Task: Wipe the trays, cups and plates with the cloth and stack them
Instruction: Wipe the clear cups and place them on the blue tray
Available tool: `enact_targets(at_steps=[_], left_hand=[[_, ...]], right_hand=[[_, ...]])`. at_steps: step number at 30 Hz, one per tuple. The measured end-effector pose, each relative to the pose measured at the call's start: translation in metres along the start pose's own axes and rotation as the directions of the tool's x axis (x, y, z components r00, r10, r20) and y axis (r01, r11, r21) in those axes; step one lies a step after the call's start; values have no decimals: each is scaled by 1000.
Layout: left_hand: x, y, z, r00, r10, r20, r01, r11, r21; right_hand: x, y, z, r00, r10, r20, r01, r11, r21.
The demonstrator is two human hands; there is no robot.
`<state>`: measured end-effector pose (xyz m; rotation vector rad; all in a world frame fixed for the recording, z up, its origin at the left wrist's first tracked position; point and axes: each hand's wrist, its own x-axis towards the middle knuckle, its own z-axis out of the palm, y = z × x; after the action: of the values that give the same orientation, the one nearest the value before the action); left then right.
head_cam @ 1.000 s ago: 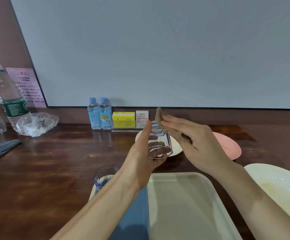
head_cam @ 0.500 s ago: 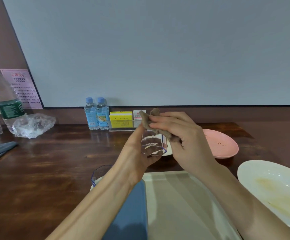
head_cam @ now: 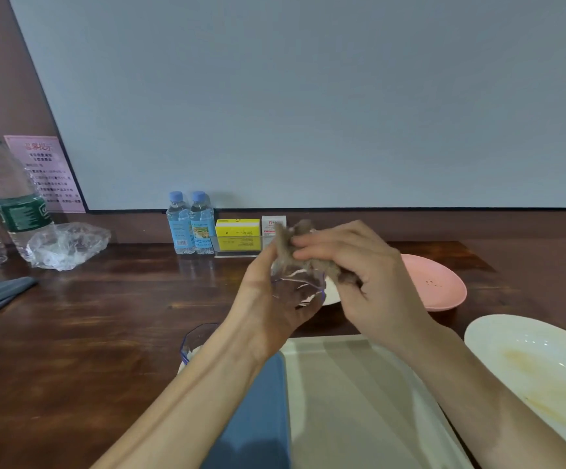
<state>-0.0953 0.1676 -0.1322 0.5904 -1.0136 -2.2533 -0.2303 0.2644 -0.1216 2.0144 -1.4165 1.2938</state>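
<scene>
Head view: I am holding a clear cup (head_cam: 297,287) up over the surface (head_cam: 105,333), just beyond the far edge of the beige tray (head_cam: 359,401).
Left grip (head_cam: 268,299): curling round the cup from the left, with the thumb running up its side.
Right grip (head_cam: 369,282): pinching the brown cloth (head_cam: 290,238) and pressing it against the cup's upper part. Blur is hiding just where cloth is meeting glass.
Step in hand: I am judging this to be the wiping of a cup.
Other ware: a second cup (head_cam: 193,340) is standing at the beige tray's near-left corner. A blue tray (head_cam: 258,418) is lying along that tray's left side, and I cannot tell which is on top. A pink plate (head_cam: 434,282) and a smeared white plate (head_cam: 528,367) are lying to the right, and a small plate (head_cam: 331,294) is showing behind my hands.
Next move: this is calling for running the cloth round the rim and the inside while my left grip is turning the cup. I should be squeezing lightly, since the walls are looking thin. After that the cup is needing a spot with its fellow.
</scene>
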Motion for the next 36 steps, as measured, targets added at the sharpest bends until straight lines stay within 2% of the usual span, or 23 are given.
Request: enact_targets(at_steps=[2, 4, 6, 8, 10, 14, 17, 23, 24, 26, 29, 31, 34, 36], left_hand=[[3, 4, -4, 1000, -8, 26, 11, 995, -96], [5, 2, -7, 999, -19, 31, 23, 992, -121], [6, -5, -7, 1000, -16, -6, 16, 999, -51], [2, -8, 0, 998, -43, 39, 43, 999, 4], [0, -7, 3, 996, -63, 56, 64, 998, -17], [3, -2, -3, 996, -27, 90, 43, 983, -181], [1, -1, -4, 999, -3, 53, 9, 992, -126], [-3, -5, 9, 998, -43, 47, 48, 993, -105], [-2, -5, 7, 997, -55, 58, 63, 989, -135], [2, -5, -2, 997, -58, 52, 67, 978, -197], [5, -5, -7, 997, -41, 64, 52, 981, -189], [4, -7, -2, 996, -34, 86, 49, 983, -177], [6, -14, 2, 995, -64, 82, 75, 988, -133], [4, -14, 2, 995, -64, 81, 76, 986, -150]], right_hand=[[-3, -9, 5, 995, -60, 74, 57, 997, 47], [-2, -9, 6, 994, -72, 78, 66, 995, 74], [1, 0, 2, 1000, -13, -3, 13, 998, 58], [3, 8, -3, 992, 72, -100, -70, 997, 14], [2, 8, -4, 986, 108, -130, -110, 994, -7], [-1, -7, 3, 999, -1, 48, -2, 998, 57], [1, -6, 1, 993, -43, 112, 34, 996, 78], [3, 8, -6, 989, 72, -126, -79, 995, -52], [3, 4, -4, 992, 63, -107, -69, 996, -52], [1, -4, 1, 1000, 13, 23, -13, 1000, -13], [2, -4, -4, 983, -25, 183, 13, 997, 70], [4, 3, -11, 991, 11, 134, -21, 997, 70], [6, 15, -15, 996, 84, -26, -84, 996, -19], [6, 16, -16, 994, 110, -28, -111, 993, -37]])
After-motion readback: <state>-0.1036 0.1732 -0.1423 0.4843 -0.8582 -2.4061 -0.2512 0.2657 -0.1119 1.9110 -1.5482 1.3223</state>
